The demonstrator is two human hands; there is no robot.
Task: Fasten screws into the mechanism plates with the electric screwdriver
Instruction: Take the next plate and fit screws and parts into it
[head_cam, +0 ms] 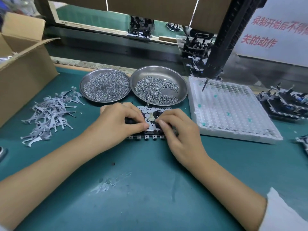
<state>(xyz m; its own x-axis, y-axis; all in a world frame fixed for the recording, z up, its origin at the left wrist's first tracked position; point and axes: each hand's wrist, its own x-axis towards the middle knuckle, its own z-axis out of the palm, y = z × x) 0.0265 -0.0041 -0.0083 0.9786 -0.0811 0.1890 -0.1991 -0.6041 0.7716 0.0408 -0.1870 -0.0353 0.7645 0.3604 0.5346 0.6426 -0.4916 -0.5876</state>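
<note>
Both hands, left hand (120, 120) and right hand (176, 129), pinch the mechanism plate (150, 120), steadying it flat on the green mat (150, 180) for screwing.

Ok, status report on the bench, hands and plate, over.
Left hand and right hand both gripping the mechanism plate on the mat. Electric screwdriver hanging unheld. Nothing blocking.

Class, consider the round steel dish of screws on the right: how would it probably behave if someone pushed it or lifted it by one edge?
The right dish looks shallow with a low rim, so tilting it would likely spill the loose screws. It seems smooth metal on the green mat, so a push would probably slide it, not tip it. It appears to touch the left dish, which may get nudged.
</note>
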